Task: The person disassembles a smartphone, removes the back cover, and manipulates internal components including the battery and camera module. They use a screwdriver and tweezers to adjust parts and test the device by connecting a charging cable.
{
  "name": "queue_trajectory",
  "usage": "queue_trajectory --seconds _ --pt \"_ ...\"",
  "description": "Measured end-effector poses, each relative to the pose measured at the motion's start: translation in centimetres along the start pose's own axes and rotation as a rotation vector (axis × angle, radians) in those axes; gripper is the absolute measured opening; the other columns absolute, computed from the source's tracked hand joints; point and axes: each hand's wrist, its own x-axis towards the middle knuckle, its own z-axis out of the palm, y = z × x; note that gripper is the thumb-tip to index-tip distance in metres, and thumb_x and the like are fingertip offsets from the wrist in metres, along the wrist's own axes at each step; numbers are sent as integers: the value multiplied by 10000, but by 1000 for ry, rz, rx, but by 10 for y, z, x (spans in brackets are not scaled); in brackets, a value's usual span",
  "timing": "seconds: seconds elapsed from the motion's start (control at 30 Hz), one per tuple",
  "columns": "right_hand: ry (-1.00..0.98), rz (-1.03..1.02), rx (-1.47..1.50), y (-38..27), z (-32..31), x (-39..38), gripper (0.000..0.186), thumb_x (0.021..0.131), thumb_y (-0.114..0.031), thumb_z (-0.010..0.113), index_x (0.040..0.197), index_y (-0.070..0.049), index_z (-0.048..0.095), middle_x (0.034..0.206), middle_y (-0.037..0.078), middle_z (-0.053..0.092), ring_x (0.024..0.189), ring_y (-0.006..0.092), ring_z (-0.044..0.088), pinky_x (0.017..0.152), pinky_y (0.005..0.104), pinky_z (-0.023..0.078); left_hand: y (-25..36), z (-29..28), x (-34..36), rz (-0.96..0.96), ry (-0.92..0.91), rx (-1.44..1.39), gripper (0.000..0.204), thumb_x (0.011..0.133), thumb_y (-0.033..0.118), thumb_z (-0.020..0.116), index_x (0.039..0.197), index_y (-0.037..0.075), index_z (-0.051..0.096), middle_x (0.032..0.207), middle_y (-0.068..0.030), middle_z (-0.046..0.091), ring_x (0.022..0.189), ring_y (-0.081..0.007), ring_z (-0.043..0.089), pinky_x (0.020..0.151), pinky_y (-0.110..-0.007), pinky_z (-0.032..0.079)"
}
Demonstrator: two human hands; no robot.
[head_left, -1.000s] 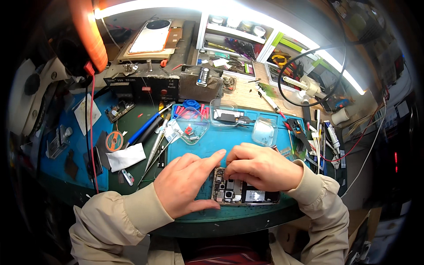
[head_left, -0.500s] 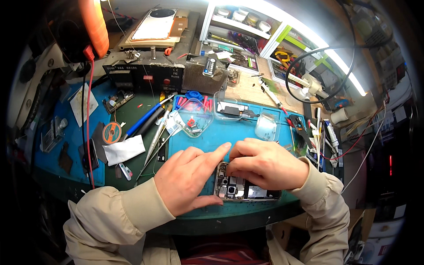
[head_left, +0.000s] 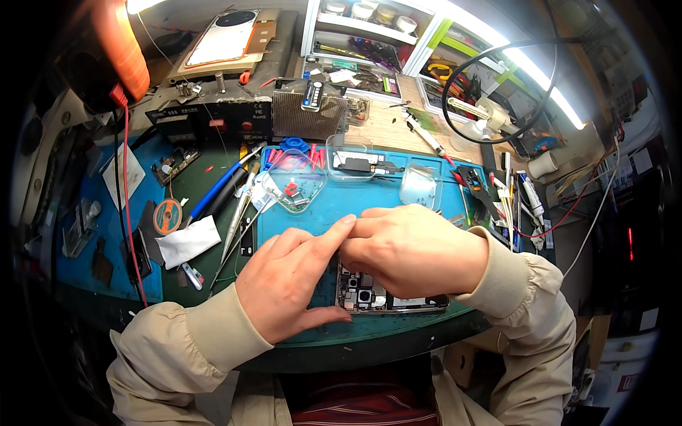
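Note:
An opened smartphone point(head_left: 366, 297) lies on the blue mat, its camera modules and inner boards exposed. At its left end is my left hand point(head_left: 284, 284), fingers stretched out and thumb apart. That thumb reaches the phone's near left corner, and the index fingertip meets my right hand's fingers. Over the phone's far left part, my right hand point(head_left: 415, 252) is closed with its fingers curled together. Whatever those fingers pinch, if anything, is hidden beneath the hand, as is much of the phone's middle.
Beyond my hands stand clear plastic trays point(head_left: 297, 186) with small parts. Tweezers point(head_left: 238, 220), a solder reel point(head_left: 168, 216) and a white cloth point(head_left: 188, 241) lie left. Tools and a syringe point(head_left: 531, 195) cluster right. A black-fronted box point(head_left: 206, 122) and drawers point(head_left: 362, 50) stand behind.
My right hand has rolled over and its fingers have curled in, covering more of the phone. The left hand keeps nearly the same pose. The whole view has shifted slightly.

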Motion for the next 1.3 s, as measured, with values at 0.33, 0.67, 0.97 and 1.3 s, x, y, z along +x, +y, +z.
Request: queue_trajectory --seconds 0.33,0.67,0.97,1.3 --pt "33 -40 83 6 -1 -2 97 847 -121 746 913 -55 718 944 123 721 965 338 714 816 469 597 -2 1 0 -1 -4 -9 1203 724 424 966 1683 17 364 1118 -116 647 1057 -308 622 950 -416 520" --pt "-53 -43 272 20 -6 -1 154 943 -198 766 989 -56 731 1030 126 713 1046 345 701 890 468 583 -2 0 1 -7 -18 5 1207 728 450 959 1682 12 363 1106 -116 649 1052 -302 622 947 -409 523" --pt "-22 -42 347 25 -18 -14 154 993 -177 762 1017 -56 669 1008 106 660 977 329 671 871 431 550 -1 0 1 -11 -24 15 1197 738 427 960 1683 13 353 1237 -70 699 1087 -283 628 967 -408 526" --pt "331 532 221 73 -47 -70 159 1003 -179 748 1014 -26 708 943 150 722 890 334 705 811 428 559 4 -3 3 -49 -58 -11 1195 720 378 986 1673 16 361 1324 -53 709 1112 -287 624 994 -417 524"
